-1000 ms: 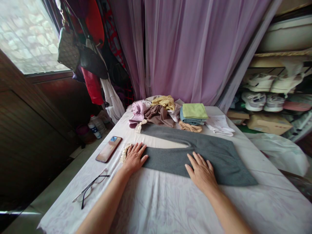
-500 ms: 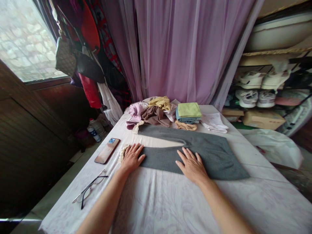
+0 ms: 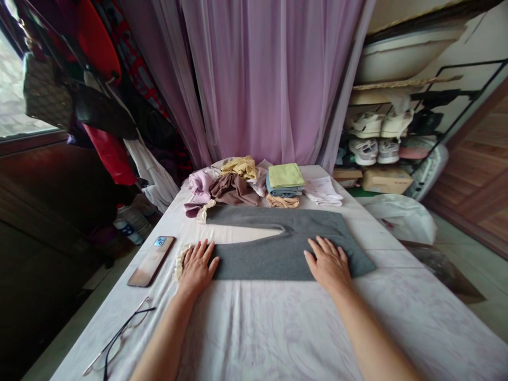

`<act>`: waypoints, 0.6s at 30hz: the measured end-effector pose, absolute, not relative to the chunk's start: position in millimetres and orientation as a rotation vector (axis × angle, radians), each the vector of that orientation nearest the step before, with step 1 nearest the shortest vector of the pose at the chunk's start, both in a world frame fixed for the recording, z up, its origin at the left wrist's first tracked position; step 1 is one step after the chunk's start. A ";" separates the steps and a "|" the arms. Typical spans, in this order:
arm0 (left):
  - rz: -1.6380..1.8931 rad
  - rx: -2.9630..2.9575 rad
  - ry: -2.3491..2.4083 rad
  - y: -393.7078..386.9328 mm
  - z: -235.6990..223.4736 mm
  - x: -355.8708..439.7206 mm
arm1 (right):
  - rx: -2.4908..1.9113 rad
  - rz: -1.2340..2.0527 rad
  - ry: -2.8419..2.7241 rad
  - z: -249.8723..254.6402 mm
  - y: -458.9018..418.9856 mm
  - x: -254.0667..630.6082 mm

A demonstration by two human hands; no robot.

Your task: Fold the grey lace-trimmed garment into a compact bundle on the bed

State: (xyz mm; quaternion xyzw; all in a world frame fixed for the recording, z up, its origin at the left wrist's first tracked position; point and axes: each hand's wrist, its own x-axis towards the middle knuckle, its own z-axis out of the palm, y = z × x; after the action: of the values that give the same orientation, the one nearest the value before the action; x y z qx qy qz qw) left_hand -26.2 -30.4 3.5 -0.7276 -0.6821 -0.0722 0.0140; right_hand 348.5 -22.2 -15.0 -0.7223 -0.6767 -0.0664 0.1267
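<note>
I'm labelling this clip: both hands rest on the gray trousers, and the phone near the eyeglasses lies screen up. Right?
No: the head view shows the phone lying screen down, its camera block facing up. Otherwise right: left hand and right hand rest on the gray trousers, eyeglasses near the phone.

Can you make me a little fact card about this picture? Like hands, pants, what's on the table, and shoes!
Left hand: palm down on the pants, beside a frilly cream cuff
Right hand: palm down on the pants, toward the waist end
Pants: gray, spread out, legs pointing left
Table, left side: phone and glasses
Table, far end: crumpled clothes, a folded stack with green on top
Behind: purple curtain
Shoes: beyond the table, to the right
</note>
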 end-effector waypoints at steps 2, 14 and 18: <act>-0.184 -2.238 -2.148 -28.9 3.0 -25.7 | -2.131 -0.190 -1.964 -12.8 -23.0 348.4; -0.148 -2.225 -2.101 -23.2 -3.9 -30.2 | -2.247 -0.140 -1.878 -0.5 -16.7 368.6; -0.109 -2.213 -2.099 -24.2 -2.8 -29.7 | -1.929 -0.098 -2.141 1.9 -7.4 343.7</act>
State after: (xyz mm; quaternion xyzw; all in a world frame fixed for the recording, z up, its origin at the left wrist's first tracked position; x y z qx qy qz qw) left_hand -29.7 -24.2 -2.8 -0.7244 -0.6870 -0.0357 0.0447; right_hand 343.7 -7.4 1.9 -0.6633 -0.7364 -0.0338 0.1287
